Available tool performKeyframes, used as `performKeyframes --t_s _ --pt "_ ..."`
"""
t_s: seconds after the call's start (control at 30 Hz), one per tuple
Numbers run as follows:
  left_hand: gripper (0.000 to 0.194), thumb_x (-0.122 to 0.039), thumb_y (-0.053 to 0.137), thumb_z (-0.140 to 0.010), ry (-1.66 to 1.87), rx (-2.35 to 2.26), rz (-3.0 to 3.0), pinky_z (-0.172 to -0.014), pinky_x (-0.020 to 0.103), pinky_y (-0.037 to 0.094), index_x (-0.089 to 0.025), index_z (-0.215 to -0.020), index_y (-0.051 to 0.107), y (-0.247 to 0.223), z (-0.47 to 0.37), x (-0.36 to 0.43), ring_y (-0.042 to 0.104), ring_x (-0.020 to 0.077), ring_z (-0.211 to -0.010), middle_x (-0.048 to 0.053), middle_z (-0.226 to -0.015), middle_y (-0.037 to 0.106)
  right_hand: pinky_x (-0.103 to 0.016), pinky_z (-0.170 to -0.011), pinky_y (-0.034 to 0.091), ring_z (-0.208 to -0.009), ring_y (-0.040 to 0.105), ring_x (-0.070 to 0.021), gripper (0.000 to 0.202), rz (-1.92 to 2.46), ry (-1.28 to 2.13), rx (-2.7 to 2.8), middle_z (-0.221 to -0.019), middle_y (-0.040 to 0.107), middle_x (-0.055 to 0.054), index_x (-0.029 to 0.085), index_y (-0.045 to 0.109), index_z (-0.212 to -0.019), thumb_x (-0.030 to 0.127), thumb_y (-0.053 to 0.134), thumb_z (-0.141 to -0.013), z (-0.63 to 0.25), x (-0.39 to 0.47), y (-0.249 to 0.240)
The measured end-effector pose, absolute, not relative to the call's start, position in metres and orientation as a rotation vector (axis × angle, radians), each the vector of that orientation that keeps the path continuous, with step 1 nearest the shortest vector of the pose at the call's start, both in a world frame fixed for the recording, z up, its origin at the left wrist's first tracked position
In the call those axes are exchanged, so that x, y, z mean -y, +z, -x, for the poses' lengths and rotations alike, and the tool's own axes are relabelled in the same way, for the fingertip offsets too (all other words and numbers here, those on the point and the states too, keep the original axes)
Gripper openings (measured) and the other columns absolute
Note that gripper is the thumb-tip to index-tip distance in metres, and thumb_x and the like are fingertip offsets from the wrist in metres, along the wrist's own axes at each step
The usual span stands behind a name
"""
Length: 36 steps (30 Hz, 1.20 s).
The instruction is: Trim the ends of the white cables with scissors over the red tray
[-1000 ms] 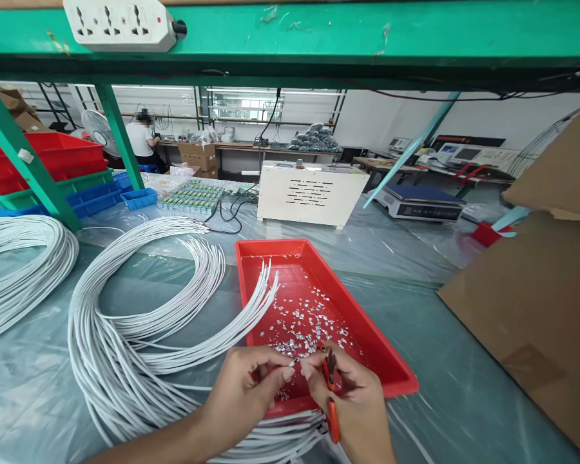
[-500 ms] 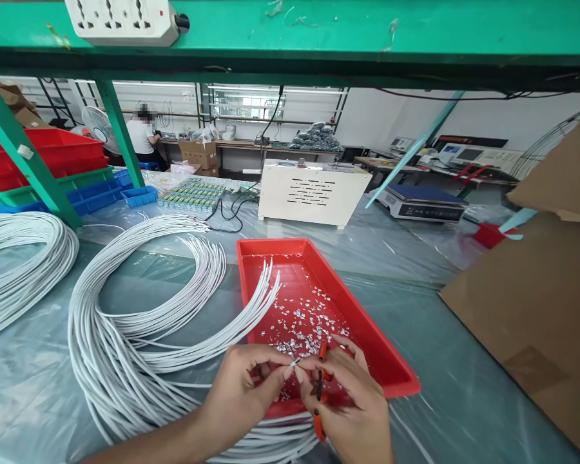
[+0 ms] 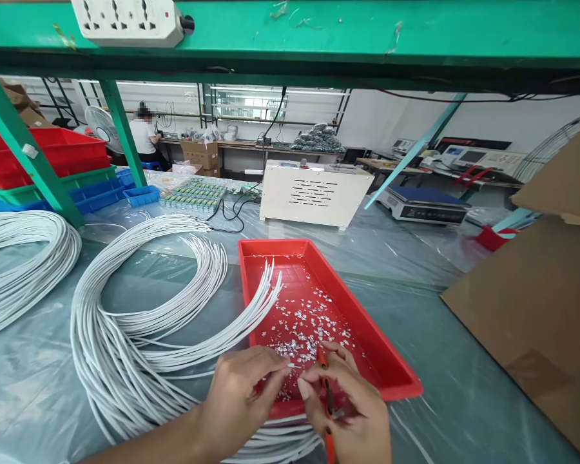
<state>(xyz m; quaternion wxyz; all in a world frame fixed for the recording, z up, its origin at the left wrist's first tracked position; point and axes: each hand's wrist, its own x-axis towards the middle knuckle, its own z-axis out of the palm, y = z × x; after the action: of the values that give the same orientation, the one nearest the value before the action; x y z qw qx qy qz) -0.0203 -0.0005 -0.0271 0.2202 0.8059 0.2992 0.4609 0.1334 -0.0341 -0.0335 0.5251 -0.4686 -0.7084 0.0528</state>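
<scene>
White cable end [image 3: 291,365], one, pinched between thumb and forefinger of left hand [image 3: 239,390], above the tray's near part. Right hand [image 3: 360,409] grasps one pair of orange-handled pliers [image 3: 329,444]; its thumb and forefinger are just beside the cable tip, cannot tell if touching. One red tray [image 3: 401,380] at 12 o'clock, under and beyond the hands; silver scraps [image 3: 302,338] strewn inside, too many to count. Two coils: nearer coil [image 3: 106,361] at 9, one bunch of ends [image 3: 265,296] reaching over the tray; farther coil [image 3: 53,245] at 10, cut by view edge. More cables [image 3: 270,441] below the hands, 6 o'clock.

Surface: plastic-covered table [image 3: 444,380]. On it, one cream metal box [image 3: 314,193] at 12, one scale [image 3: 418,209] between 1 and 2; cardboard [image 3: 536,341] at 3, stacked bins [image 3: 72,151] at 10. Overhead green beam [image 3: 367,32] carries one three-socket power strip [image 3: 130,35], 11 o'clock. Room behind: one seated person [image 3: 144,138] and one fan [image 3: 101,125], 11 o'clock; white walls [image 3: 367,116].
</scene>
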Motion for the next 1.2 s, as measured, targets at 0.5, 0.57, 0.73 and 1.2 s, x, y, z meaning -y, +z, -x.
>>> performKeyframes --t_s 0.5,0.57,0.73,1.2 --pt "0.027 -0.004 0.047 -0.081 1.254 -0.622 -2.791 -0.059 0.028 0.054 -0.009 -0.106 0.057 -0.028 0.034 0.007 0.068 0.0206 -0.074 0.015 -0.088 0.072 -0.040 -0.077 0.046 -0.054 0.057 -0.0146 0.010 1.144 0.144 1.630 -0.059 0.063 0.003 0.021 0.059 -0.071 0.014 0.065 -0.068 -0.133 0.035 -0.036" --pt "0.026 -0.004 0.048 -0.081 1.257 -0.638 -2.783 -0.059 0.028 0.053 -0.009 -0.106 0.057 -0.029 0.034 0.007 0.068 0.0208 -0.074 0.015 -0.087 0.072 -0.040 -0.076 0.046 -0.050 0.055 -0.0134 0.010 1.149 0.154 1.624 -0.059 0.063 0.003 0.022 0.060 -0.071 0.014 0.065 -0.068 -0.133 0.035 -0.035" --pt "0.025 -0.003 0.047 -0.081 1.212 -0.624 -2.796 -0.060 0.028 0.053 -0.008 -0.102 0.059 -0.028 0.032 0.007 0.068 0.0219 -0.073 0.016 -0.087 0.071 -0.038 -0.074 0.045 -0.049 0.054 -0.0133 0.007 1.181 0.206 1.607 -0.055 0.061 0.004 0.021 0.058 -0.066 0.019 0.063 -0.071 -0.131 0.034 -0.033" --pt "0.042 -0.044 0.053 -0.079 0.645 -0.819 -1.009 -0.044 0.018 0.040 -0.009 -0.059 0.063 -0.023 0.021 0.005 0.050 0.0077 -0.040 0.004 -0.053 0.060 -0.036 -0.081 0.032 -0.050 0.060 -0.0104 0.019 1.026 -0.480 2.042 -0.057 0.066 0.007 0.023 0.060 -0.080 0.008 0.054 -0.070 -0.139 0.039 -0.032"
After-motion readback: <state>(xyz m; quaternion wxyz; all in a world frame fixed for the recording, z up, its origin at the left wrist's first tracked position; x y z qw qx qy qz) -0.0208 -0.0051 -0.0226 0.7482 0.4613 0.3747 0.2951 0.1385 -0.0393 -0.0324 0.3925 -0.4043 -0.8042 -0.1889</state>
